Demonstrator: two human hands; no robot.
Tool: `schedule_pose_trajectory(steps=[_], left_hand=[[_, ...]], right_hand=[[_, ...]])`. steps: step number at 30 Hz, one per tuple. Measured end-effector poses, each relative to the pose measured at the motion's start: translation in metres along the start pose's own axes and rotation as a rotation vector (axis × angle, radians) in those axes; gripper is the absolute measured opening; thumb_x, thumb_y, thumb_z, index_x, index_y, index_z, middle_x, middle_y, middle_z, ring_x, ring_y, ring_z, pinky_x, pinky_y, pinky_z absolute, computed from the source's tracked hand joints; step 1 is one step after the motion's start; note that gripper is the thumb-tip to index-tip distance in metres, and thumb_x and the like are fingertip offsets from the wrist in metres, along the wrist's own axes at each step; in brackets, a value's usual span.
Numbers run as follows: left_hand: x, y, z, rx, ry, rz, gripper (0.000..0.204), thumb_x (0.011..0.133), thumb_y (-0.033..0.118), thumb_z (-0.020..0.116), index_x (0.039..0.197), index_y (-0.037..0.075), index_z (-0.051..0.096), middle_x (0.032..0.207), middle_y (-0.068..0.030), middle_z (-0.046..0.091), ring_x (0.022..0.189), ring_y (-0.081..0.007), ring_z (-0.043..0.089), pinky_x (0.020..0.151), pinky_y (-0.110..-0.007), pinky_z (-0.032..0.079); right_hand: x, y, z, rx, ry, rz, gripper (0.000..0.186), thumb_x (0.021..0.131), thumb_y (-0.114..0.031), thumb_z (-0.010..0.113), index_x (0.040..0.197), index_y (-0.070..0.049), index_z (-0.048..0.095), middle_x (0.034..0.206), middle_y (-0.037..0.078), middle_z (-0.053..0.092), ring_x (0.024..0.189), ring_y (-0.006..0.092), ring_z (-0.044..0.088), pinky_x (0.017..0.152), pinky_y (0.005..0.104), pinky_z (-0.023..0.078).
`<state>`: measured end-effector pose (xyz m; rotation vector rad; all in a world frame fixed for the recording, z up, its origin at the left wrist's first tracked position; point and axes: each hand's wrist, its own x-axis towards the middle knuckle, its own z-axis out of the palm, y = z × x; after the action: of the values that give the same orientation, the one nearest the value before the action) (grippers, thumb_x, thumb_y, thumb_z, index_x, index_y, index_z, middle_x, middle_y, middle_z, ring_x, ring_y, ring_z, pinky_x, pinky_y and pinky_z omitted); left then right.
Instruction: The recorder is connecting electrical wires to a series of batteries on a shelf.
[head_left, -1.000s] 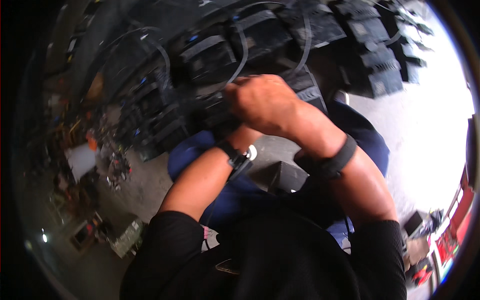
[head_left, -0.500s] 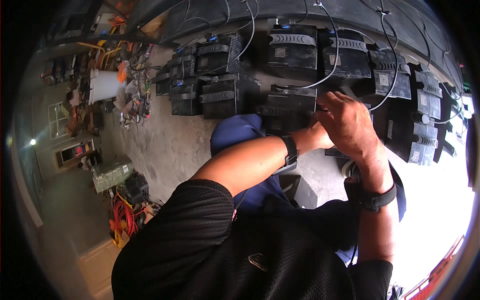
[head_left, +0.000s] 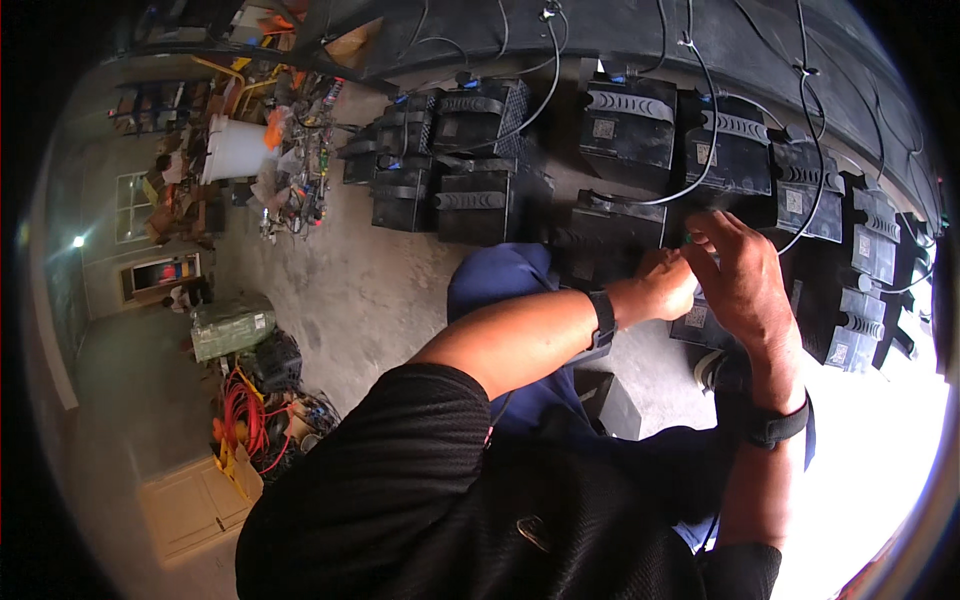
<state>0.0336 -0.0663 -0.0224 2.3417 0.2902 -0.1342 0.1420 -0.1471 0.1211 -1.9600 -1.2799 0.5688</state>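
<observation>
My left hand (head_left: 652, 288) is closed, its fist held low over the black battery boxes. Right beside it my right hand (head_left: 742, 278) has its fingers curled and pinched, knuckles up. A tiny green spot shows at the right fingertips; what either hand grips is too small or hidden to name. Just beyond the hands stands a black battery box (head_left: 612, 222) with a grey cable (head_left: 655, 202) running across its top. Another black box (head_left: 700, 328) is partly covered by my hands. Both wrists wear dark bands.
Rows of black battery boxes with ribbed handles (head_left: 628, 125) stand ahead, with cables hanging over them from a dark frame (head_left: 590, 30). A white bucket (head_left: 238, 148) and clutter lie far left. Nearer are a green wrapped bundle (head_left: 232, 328), a red cable coil (head_left: 245, 415) and cardboard (head_left: 185, 505).
The whole scene has shifted right and slightly down in the view. My hands stay close together; the right fingers have changed their grip a little, and a green spot now shows by them.
</observation>
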Motion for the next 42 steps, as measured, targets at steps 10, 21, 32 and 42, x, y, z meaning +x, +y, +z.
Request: schedule_pose_trajectory(steps=[10, 21, 32, 42], left_hand=[[0.007, 0.004, 0.009, 0.021, 0.003, 0.099, 0.053, 0.084, 0.008, 0.064, 0.134, 0.008, 0.047, 0.137, -0.0138, 0.051, 0.117, -0.0324, 0.059, 0.087, -0.046, 0.053], [0.006, 0.008, -0.002, -0.026, -0.084, 0.012, 0.071, 0.076, 0.006, 0.071, 0.139, 0.005, 0.039, 0.138, -0.0181, 0.05, 0.117, -0.0355, 0.058, 0.088, -0.047, 0.052], [0.001, 0.008, -0.002, -0.051, -0.049, 0.016, 0.046, 0.093, 0.039, 0.06, 0.129, 0.009, 0.057, 0.127, -0.0165, 0.062, 0.116, -0.0332, 0.06, 0.096, -0.048, 0.049], [0.009, 0.008, 0.011, -0.397, -0.038, 0.029, 0.033, 0.094, 0.026, 0.062, 0.123, 0.009, 0.059, 0.125, -0.014, 0.061, 0.119, -0.0287, 0.057, 0.098, -0.041, 0.047]], right_hand=[[-0.001, -0.002, -0.001, 0.003, 0.012, 0.013, 0.02, 0.083, -0.003, 0.065, 0.103, 0.002, 0.063, 0.094, 0.019, 0.068, 0.089, 0.0352, 0.07, 0.077, 0.0389, 0.055], [-0.001, 0.0, -0.001, 0.027, 0.012, 0.039, 0.02, 0.084, -0.003, 0.065, 0.103, 0.003, 0.063, 0.095, 0.019, 0.068, 0.091, 0.0344, 0.07, 0.078, 0.0385, 0.054], [-0.001, 0.001, 0.001, -0.001, -0.011, 0.03, 0.019, 0.085, -0.003, 0.064, 0.103, 0.003, 0.062, 0.094, 0.019, 0.067, 0.09, 0.0349, 0.07, 0.078, 0.0387, 0.054], [-0.004, 0.01, 0.002, -0.058, 0.033, 0.01, 0.023, 0.082, -0.013, 0.069, 0.102, -0.003, 0.064, 0.094, 0.017, 0.067, 0.088, 0.0377, 0.066, 0.074, 0.0426, 0.052]])
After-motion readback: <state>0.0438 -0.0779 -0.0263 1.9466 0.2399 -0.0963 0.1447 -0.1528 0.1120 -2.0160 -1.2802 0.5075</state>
